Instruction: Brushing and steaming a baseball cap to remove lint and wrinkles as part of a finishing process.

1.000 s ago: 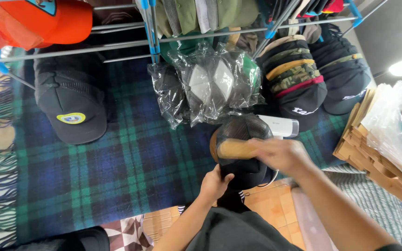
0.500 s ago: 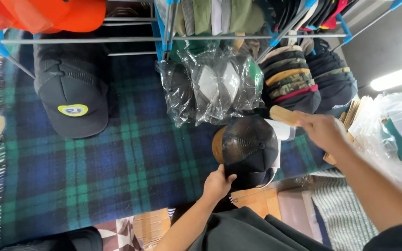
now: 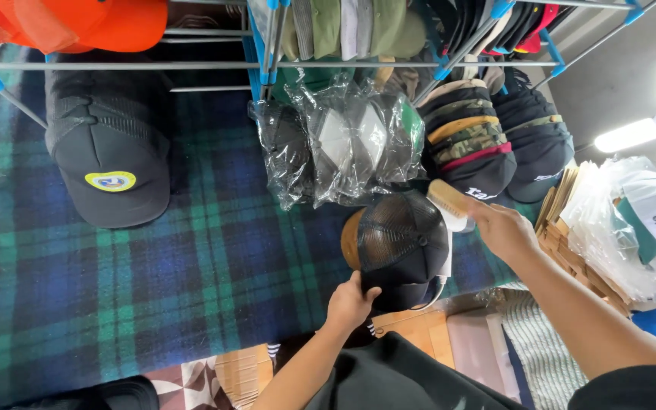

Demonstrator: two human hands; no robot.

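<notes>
Left hand [image 3: 349, 302] has its grip clamped on the black mesh cap [image 3: 400, 241]; right hand [image 3: 504, 228] has its grip clamped on a wooden brush [image 3: 449, 200] beside it.

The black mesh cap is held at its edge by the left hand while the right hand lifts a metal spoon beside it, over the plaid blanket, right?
Not quite. In the head view the right hand holds a wooden brush, not a metal spoon. The rest stands: the left hand grips the black mesh cap at its edge, over the plaid blanket.
</notes>
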